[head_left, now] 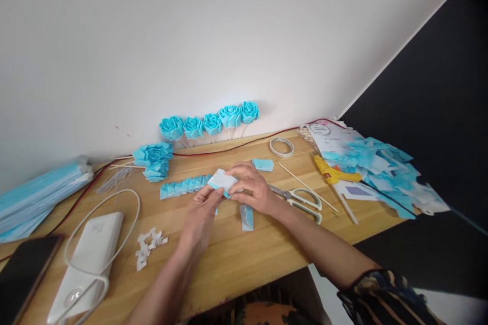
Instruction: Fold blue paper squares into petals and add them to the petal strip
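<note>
My left hand point(200, 216) and my right hand point(251, 188) meet over the wooden table point(236, 259), both pinched on a small folded piece of light blue paper point(222, 180). The left thumb and forefinger grip its lower left edge. The right fingers press on its right side. A row of folded blue pieces point(183, 187) lies just behind the left hand, and one folded strip point(247, 217) lies on the table below the right hand.
Finished blue paper roses point(211, 124) lean on the wall; another rose point(153, 155) tops a stack. Scissors point(301, 199), a tape roll point(281, 147), a yellow glue gun point(333, 172) and paper scraps point(381, 172) lie right. A white power bank point(91, 259), phone point(26, 274) and paper stack point(38, 195) lie left.
</note>
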Available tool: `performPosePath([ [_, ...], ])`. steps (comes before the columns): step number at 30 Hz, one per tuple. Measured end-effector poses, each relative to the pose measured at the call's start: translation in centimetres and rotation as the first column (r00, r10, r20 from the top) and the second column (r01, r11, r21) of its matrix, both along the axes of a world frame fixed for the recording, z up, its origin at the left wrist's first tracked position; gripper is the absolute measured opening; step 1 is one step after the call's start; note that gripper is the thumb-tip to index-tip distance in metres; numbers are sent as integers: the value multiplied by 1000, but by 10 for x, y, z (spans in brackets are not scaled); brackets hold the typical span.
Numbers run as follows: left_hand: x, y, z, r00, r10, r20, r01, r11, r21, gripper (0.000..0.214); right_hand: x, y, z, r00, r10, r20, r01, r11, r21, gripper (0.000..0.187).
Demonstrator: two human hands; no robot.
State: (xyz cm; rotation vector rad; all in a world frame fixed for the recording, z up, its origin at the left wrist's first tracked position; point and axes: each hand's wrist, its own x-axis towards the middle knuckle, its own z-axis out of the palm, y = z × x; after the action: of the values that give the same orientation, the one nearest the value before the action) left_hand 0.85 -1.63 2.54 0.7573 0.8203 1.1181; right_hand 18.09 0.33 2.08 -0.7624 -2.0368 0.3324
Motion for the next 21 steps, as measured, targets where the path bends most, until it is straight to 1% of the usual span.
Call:
performPosePath([
  [4,-2,3,-7,996,27,-89,-25,999,23,29,-1,-1,-2,997,-36,-69,30,996,-86,4],
  [7,-3,4,-13,985,50,-166,-40,997,67,27,-2,-2,-5,989,-72,-126,46,979,-198,3],
  [11,-5,4,-17,963,97,-252,-60,987,151,25,-5,-4,-3,982,-100,-162,31,924,-380,3],
  [13,-5,4,-17,951,122,-284,-74,982,175,26,-7,-6,0,978,-127,-168,40,896,-443,5],
  [16,-4,3,-15,940,147,-309,-88,976,197,25,-10,-7,1,969,-169,-182,58,866,-497,6],
  [19,-3,2,-12,940,156,-305,-85,969,232,24,-12,-8,-1,952,-188,-243,37,856,-516,6],
  [21,-2,1,-10,941,153,-302,-73,963,260,24,-13,-9,-3,939,-174,-296,-5,856,-517,14],
])
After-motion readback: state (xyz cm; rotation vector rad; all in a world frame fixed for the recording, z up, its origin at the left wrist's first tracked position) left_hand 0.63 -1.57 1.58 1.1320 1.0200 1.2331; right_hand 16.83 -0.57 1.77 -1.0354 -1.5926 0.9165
